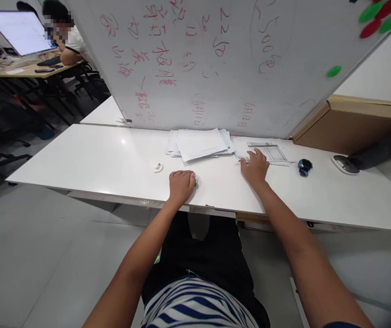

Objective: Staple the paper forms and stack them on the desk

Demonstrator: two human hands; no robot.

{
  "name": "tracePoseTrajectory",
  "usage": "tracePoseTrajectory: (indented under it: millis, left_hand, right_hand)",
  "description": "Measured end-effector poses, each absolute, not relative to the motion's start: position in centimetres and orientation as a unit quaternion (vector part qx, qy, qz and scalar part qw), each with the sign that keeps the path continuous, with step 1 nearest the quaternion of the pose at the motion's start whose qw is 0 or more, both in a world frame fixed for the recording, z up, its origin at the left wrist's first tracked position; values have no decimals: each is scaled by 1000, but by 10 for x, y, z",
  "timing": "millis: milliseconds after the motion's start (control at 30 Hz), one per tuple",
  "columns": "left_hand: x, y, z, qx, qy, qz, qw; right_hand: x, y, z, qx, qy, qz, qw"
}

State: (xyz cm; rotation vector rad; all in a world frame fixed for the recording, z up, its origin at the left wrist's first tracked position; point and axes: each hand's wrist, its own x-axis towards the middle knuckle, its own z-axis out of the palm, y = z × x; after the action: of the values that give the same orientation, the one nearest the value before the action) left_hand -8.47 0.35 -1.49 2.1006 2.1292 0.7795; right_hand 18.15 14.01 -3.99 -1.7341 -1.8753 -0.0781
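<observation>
Hands apart. Left hand (181, 186) curls at a small pale object (196, 181), grip unclear; right hand (255, 169) spreads over printed sheets' (273, 153) near edge, presumably steadying them.

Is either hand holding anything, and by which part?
The left hand partly covers a small whitish object; the right hand is over white printed papers. I can't tell whether either is gripped.

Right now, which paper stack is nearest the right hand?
The thin white printed stack with a grey-barred table, partly covered by the right hand; the thicker, messier white paper pile lies further left.
</observation>
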Motion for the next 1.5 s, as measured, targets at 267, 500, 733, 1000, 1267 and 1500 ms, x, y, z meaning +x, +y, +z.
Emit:
tracePoseTrajectory:
  millis: [267, 500, 733, 1000, 1267, 1500]
  left_hand:
    - [-84, 3, -15, 678, 686, 262, 17]
    - [-85, 4, -15, 685, 677, 270, 14]
    - [-84, 3, -14, 683, 677, 273, 17]
    - [-84, 3, -14, 684, 677, 271, 20]
    - [-85, 2, -14, 684, 678, 268, 15]
    - [-85, 3, -14, 681, 684, 259, 16]
  right_hand:
    - [200, 145, -46, -734, -607, -18, 304]
    - [203, 151, -47, -769, -600, 77, 206]
    - [201, 150, -48, -763, -612, 42, 203]
    - [201, 147, -51, -741, -632, 11, 228]
    - [202, 146, -51, -730, -623, 36, 280]
    - [199, 145, -50, -700, -640, 10, 317]
